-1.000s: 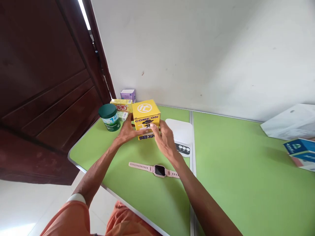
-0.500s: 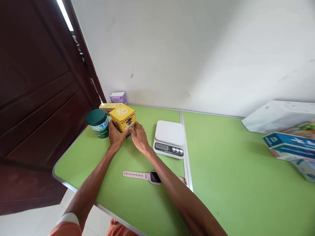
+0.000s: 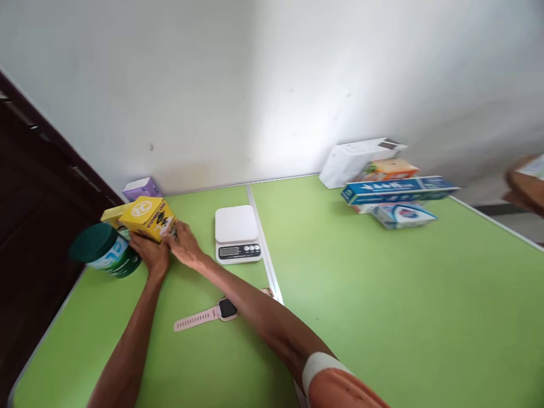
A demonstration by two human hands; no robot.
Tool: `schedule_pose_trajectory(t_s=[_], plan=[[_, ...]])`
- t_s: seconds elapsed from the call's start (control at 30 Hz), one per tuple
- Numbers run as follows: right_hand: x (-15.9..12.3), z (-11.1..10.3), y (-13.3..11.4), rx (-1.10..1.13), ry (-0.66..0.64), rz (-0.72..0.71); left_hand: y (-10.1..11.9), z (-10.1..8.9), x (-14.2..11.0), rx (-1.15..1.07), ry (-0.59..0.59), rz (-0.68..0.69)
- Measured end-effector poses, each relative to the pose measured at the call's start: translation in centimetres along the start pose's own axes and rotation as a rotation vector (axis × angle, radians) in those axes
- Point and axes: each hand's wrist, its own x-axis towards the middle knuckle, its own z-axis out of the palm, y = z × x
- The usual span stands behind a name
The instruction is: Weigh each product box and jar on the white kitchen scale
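A yellow box (image 3: pixel 147 215) with "COME ON" printed on its side is gripped between both my hands at the left back of the green table. My left hand (image 3: pixel 152 254) presses its near left side, close to a dark green tub (image 3: pixel 113 255). Against its right side, my right hand (image 3: pixel 185 247) has its fingers wrapped and its thumb in front. The underside of the box is hidden, so I cannot tell whether it touches the table. Behind it, another yellow box (image 3: pixel 111 214) is partly covered. A purple-and-white box (image 3: pixel 142 188) stands by the wall.
A white kitchen scale (image 3: pixel 236 225) stands near the table seam. In front lies a pink-strapped smartwatch (image 3: pixel 228 308), partly under my right forearm. Several packages, including a long blue box (image 3: pixel 397 190), sit at the right back. A blurred shape like another person's hand (image 3: pixel 527 187) shows at the right edge.
Both hands have carried the yellow box left, from before the scale to beside the green tub. My view has swung right, bringing more packages into sight.
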Motion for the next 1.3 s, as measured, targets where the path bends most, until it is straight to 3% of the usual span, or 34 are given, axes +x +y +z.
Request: schedule_pose_trajectory(t_s=[0.13, 0.3, 0.4, 0.5, 0.6, 0.77, 0.9, 1.0, 1.13, 1.3], plan=[[-2.1, -2.0, -0.8, -0.038, -0.087, -0.086, -0.8, 0.0, -0.8, -0.024, -0.009, -0.003], [-5.8, -6.4, -0.8, -0.104, -0.204, -0.224, -0.8, -1.1, -6.2, -0.106, -0.064, 0.075], [-8.5, -10.2, -0.1, -0.108, -0.107, -0.301, 2.3, -1.6, -9.9, -0.177, -0.19, 0.201], [-11.6, -15.0, 0.8, -0.067, 0.073, -0.327, 7.6, -0.4, -13.2, -0.294, -0.348, 0.372], [-14.8, -21.0, 2.4, -0.062, 0.329, -0.291, 13.1, 3.4, -16.6, -0.426, -0.585, 0.501], [-19.0, -33.9, 7.5, -0.288, 0.919, -0.189, 20.6, 14.2, -21.5, -0.541, -0.938, 0.651], [-20.7, -45.3, 12.3, -0.507, 1.333, -0.094, 26.3, 22.7, -23.2, -0.456, -1.065, 0.672], [-20.6, -51.6, 15.0, -0.544, 1.454, 0.026, 29.5, 27.0, -24.1, -0.352, -1.105, 0.685], [-19.0, -55.4, 16.6, -0.428, 1.475, 0.212, 31.3, 30.0, -24.7, -0.29, -1.159, 0.696], [-18.3, -55.9, 16.7, -0.329, 1.41, 0.302, 31.8, 30.0, -24.5, -0.249, -1.168, 0.719]])
